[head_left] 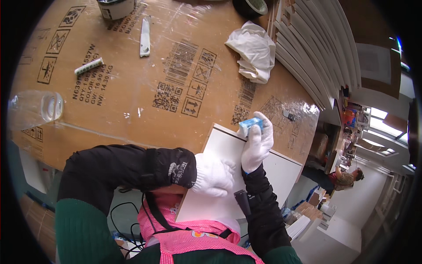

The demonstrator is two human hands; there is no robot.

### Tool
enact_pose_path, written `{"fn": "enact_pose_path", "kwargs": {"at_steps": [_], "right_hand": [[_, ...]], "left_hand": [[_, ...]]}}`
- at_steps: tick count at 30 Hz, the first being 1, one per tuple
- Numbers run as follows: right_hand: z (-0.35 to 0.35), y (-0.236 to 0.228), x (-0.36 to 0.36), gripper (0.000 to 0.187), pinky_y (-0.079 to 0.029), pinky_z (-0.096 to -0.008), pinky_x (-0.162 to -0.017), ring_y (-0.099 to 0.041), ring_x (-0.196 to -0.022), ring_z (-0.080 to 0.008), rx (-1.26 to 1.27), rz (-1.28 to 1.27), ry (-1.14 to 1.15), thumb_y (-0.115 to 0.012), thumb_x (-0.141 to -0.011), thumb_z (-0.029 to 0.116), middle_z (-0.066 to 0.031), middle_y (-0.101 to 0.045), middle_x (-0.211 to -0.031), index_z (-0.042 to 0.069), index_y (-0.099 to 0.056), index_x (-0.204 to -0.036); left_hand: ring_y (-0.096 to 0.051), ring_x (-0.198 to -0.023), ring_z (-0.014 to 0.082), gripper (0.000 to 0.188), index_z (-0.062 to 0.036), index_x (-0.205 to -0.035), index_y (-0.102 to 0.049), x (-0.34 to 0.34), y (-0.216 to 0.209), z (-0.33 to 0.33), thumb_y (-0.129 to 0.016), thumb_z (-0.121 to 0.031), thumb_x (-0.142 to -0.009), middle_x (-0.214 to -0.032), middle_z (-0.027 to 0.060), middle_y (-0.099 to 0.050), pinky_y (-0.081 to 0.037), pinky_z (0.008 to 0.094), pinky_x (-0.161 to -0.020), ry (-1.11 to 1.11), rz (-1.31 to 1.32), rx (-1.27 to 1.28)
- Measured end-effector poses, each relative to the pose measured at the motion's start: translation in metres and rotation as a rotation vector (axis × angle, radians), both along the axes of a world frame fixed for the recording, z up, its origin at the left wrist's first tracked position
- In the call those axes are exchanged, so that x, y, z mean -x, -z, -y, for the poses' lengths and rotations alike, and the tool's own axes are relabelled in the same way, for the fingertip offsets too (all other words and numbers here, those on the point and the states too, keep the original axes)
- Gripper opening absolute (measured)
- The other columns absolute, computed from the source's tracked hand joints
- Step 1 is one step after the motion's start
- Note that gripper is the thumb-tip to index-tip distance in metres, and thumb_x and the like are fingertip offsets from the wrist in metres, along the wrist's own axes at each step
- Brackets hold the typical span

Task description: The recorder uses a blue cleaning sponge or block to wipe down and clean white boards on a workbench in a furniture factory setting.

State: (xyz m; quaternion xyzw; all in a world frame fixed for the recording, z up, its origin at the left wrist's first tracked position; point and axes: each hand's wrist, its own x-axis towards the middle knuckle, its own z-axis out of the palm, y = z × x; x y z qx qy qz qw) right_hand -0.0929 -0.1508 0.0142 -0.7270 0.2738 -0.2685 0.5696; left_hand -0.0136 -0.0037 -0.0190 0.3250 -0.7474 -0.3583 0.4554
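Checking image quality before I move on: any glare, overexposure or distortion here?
Head view: glare on the flat, shiny brown cardboard sheet, near its right corner; rectangular white ceiling lights look overexposed; long, narrow white boards bow near the black fisheye rim.

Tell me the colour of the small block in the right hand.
The block is light blue with whitish patches; head view.

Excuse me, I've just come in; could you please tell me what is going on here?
A person in white gloves has a white panel in front of them. The right hand grips a small blue block by the panel's far edge; whether they touch is unclear. The left hand lies on the panel. Beyond, a crumpled white cloth lies on the cardboard, and white boards are stacked to the right.
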Motion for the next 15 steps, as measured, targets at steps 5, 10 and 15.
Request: {"fn": "enact_pose_path", "kwargs": {"at_steps": [5, 10, 15], "right_hand": [[0.01, -0.007, -0.026, 0.037, -0.052, -0.0266, -0.075, -0.06, -0.082, -0.0121, -0.048, -0.016, 0.07, -0.06, -0.1, 0.022, -0.0058, -0.061, -0.095, -0.003, -0.056, -0.127], [0.004, -0.007, -0.039, 0.038, -0.05, -0.0257, -0.076, -0.059, -0.084, -0.0118, 0.103, -0.081, 0.112, -0.059, -0.1, 0.025, -0.0068, -0.062, -0.098, -0.004, -0.057, -0.125], [0.006, -0.009, -0.047, 0.033, -0.05, -0.0246, -0.077, -0.06, -0.085, -0.011, 0.048, -0.051, 0.069, -0.058, -0.101, 0.022, -0.0058, -0.063, -0.099, -0.002, -0.058, -0.124]], "left_hand": [[-0.048, -0.136, 0.0322, 0.03, -0.0092, -0.103, -0.07, -0.012, 0.004, -0.002, -0.063, -0.03, -0.082, -0.136, 0.009, -0.061, -0.029, 0.0494, -0.12, -0.395, 0.298, 0.127], [-0.04, -0.144, 0.0281, 0.039, -0.0149, -0.116, -0.068, -0.011, 0.014, -0.002, -0.061, -0.03, -0.081, -0.145, 0.0082, -0.055, -0.025, 0.0473, -0.122, -0.441, 0.342, 0.082], [-0.037, -0.146, 0.0238, 0.044, -0.0196, -0.124, -0.062, -0.021, 0.009, 0.003, -0.059, -0.027, -0.081, -0.151, 0.0024, -0.049, -0.022, 0.046, -0.124, -0.385, 0.462, 0.035]]}}
